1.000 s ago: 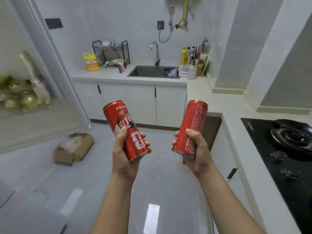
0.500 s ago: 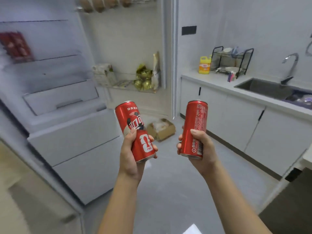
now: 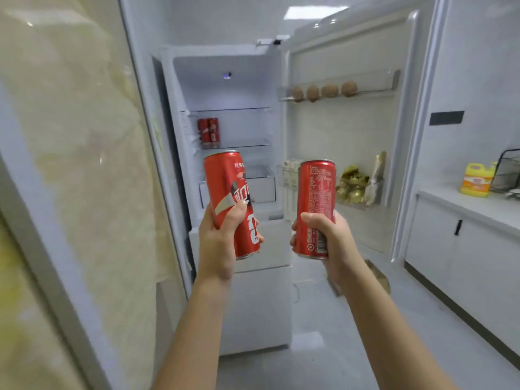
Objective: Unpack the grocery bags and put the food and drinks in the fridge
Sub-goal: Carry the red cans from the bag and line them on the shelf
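While before fridge (image 3: pixel 222 91), cans (image 3: pixel 228 187) in hands (image 3: pixel 216 243)

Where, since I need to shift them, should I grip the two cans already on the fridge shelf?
Round the cylindrical side wall, coming straight in from the fridge's open front. The two cans stand upright side by side at the shelf's left, and the shelf above likely leaves little room for a top grip.

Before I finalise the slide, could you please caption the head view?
Left hand grips one red cola can, right hand a second can, facing the open fridge with two cans shelved.
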